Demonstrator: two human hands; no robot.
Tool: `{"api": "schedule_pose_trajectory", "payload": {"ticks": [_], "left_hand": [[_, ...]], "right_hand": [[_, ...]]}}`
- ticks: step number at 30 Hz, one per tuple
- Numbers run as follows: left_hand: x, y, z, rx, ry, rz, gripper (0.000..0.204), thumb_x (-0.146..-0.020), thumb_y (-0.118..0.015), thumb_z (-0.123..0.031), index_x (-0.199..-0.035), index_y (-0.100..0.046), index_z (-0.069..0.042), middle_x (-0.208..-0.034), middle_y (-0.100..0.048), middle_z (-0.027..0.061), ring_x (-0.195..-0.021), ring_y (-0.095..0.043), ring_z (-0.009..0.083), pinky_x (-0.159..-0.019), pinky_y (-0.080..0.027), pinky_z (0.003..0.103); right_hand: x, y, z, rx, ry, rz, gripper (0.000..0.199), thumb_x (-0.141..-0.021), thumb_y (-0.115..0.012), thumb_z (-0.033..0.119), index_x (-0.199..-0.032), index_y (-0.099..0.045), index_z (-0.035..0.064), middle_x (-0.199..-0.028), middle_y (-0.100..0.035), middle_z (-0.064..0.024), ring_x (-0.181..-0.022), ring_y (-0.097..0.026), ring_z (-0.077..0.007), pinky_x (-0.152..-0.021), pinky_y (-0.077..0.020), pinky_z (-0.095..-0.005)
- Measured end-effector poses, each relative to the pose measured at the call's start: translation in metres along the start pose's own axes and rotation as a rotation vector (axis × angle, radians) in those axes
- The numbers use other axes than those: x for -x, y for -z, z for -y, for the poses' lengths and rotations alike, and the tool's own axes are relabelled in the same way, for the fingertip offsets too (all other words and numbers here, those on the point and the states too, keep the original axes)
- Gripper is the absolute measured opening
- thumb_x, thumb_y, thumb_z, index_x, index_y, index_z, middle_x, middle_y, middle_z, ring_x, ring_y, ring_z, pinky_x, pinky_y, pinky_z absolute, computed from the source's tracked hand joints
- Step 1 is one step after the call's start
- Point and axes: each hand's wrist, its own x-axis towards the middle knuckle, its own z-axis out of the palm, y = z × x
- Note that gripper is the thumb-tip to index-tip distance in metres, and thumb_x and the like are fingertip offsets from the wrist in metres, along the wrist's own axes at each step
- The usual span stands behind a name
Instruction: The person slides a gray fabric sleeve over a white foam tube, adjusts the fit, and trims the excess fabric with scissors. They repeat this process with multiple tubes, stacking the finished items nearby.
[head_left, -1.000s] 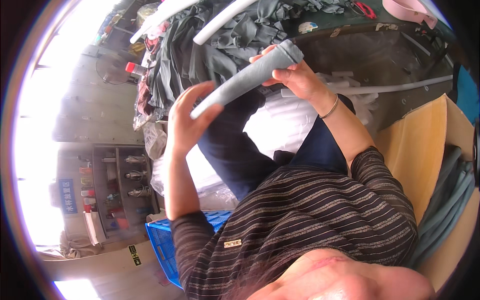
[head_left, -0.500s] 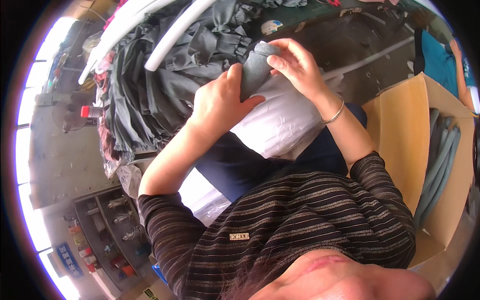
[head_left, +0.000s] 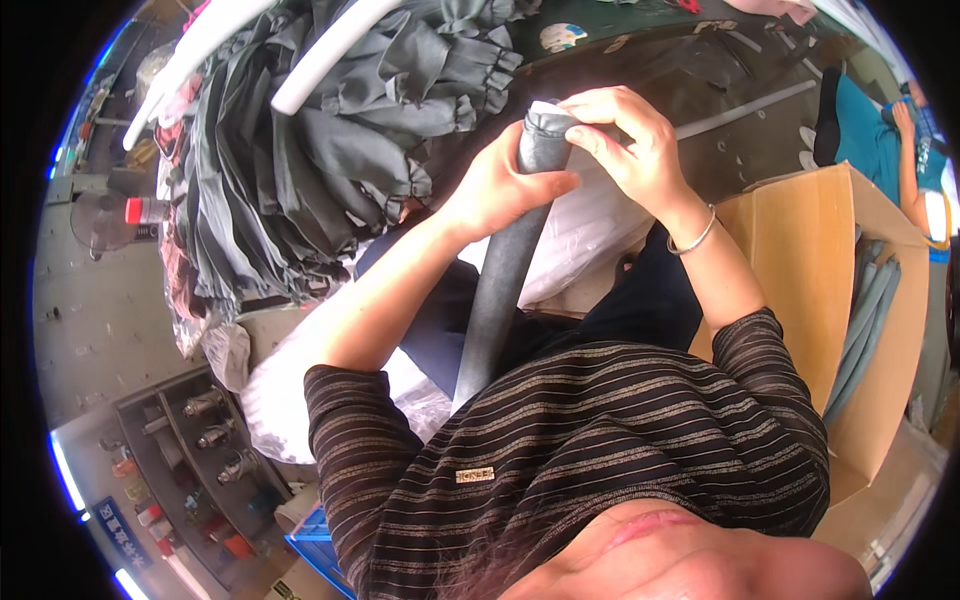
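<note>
A long tube in a dark grey cloth sleeve [head_left: 500, 280] slants from my lap up to both hands. Its gathered, ruffled end is uppermost, with a bit of white core [head_left: 543, 107] showing at the tip. My left hand [head_left: 512, 185] is wrapped round the tube just below that end, thumb across the front. At the rim, my right hand [head_left: 640, 145] pinches the edge of the cloth between thumb and fingers. To the left of the hands lies a heap of matching grey cloth sleeves [head_left: 310, 150] with elastic, frilled ends.
Two bare white tubes [head_left: 335, 55] lie over the heap. At right stands an open cardboard box [head_left: 790, 290] holding several grey-covered tubes [head_left: 862, 335]. White plastic wrapping [head_left: 580, 230] is beyond my lap. Another person in teal [head_left: 870, 130] is at far right. A blue crate [head_left: 318, 540] sits low left.
The tube has swung more upright, and its length down to my lap now shows. My left hand has shifted right and wraps its upper end; my right hand still pinches the cloth edge.
</note>
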Motion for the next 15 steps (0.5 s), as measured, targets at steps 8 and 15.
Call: {"api": "schedule_pose_trajectory", "payload": {"ticks": [8,15], "left_hand": [[0.016,-0.005,-0.01,-0.168,0.003,-0.12,0.062,-0.072,-0.079,-0.029,-0.119,-0.051,0.001,-0.092,-0.061,0.009,-0.081,-0.06,0.0164,-0.074,-0.051,0.031],[0.008,0.004,0.002,-0.471,-0.043,-0.278,0.059,-0.073,-0.082,-0.031,-0.111,-0.052,0.003,-0.092,-0.065,0.0217,-0.084,-0.067,0.0301,-0.076,-0.052,0.038]], "right_hand": [[0.0,-0.028,0.0,-0.268,-0.322,-0.252,0.004,-0.09,-0.067,0.003,-0.087,-0.065,0.0,-0.082,-0.068,-0.0036,-0.076,-0.063,-0.0087,-0.071,-0.0524,-0.0229],[-0.014,-0.029,-0.005,-0.259,-0.262,-0.003,0.013,-0.088,-0.07,0.007,-0.099,-0.064,0.0016,-0.088,-0.067,-0.0042,-0.083,-0.064,-0.0103,-0.076,-0.052,-0.0243]]}}
